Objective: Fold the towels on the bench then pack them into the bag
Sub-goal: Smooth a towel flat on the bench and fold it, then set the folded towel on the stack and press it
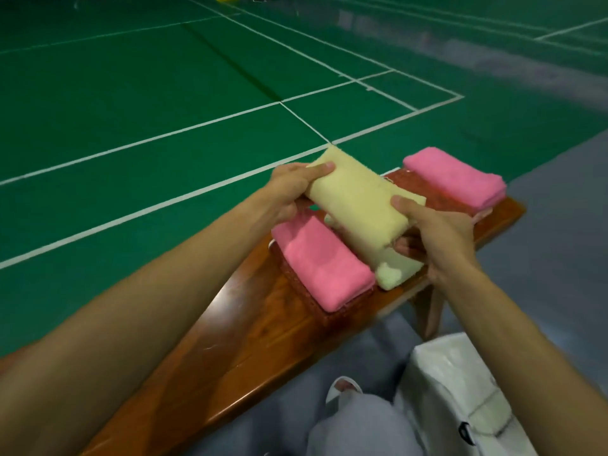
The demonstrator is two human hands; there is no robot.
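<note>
A folded yellow towel [358, 205] is being held above the bench [246, 340]. It is being pinched at its far-left end by the left hand [289, 189] and at its near-right end by the right hand [437, 238]. Folding is being judged nearly done: the near pink towel [322, 268], far pink towel [455, 179] and pale towel [394, 271] are lying folded. Packing into the white bag [460, 390], near right, is being left.

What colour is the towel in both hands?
The held towel is pale yellow; head view shows it best.

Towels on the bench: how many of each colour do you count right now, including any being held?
Pink folded terry towels: 2
Pale yellow folded terry towels: 2, one held, one lying beneath
Dark red textured cloth spread under them: 1
Total: 5
</note>
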